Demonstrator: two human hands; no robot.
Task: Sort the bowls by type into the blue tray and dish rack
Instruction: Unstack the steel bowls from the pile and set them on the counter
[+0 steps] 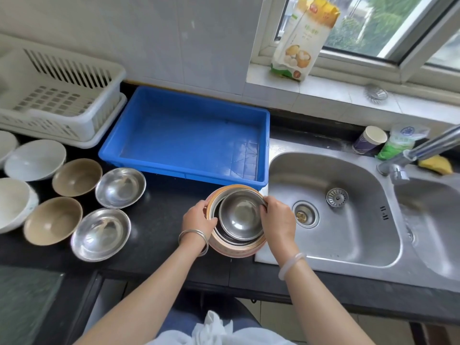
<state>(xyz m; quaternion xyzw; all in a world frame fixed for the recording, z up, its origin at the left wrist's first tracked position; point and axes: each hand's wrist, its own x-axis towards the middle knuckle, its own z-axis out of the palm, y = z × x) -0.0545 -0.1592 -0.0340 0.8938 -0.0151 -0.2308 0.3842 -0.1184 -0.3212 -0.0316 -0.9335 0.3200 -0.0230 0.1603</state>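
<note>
A stack of nested bowls stands on the black counter in front of the blue tray (pixel 184 135). Its outer bowl is pinkish-tan (pixel 236 250), and a steel bowl (pixel 240 214) lies tilted on top. My left hand (pixel 199 219) grips the stack's left rim. My right hand (pixel 277 219) holds the steel bowl's right rim. The white dish rack (pixel 57 100) stands at the far left, with nothing in it. On the counter to the left lie two steel bowls (pixel 120 188) (pixel 100 234), two tan bowls (pixel 77 177) (pixel 53 221) and white bowls (pixel 34 159).
A steel double sink (pixel 333 207) with a faucet (pixel 423 150) lies to the right. A paper cup (pixel 369 140), a green bag and a yellow sponge (pixel 435 164) stand behind it. A flour bag (pixel 302 38) leans on the window sill.
</note>
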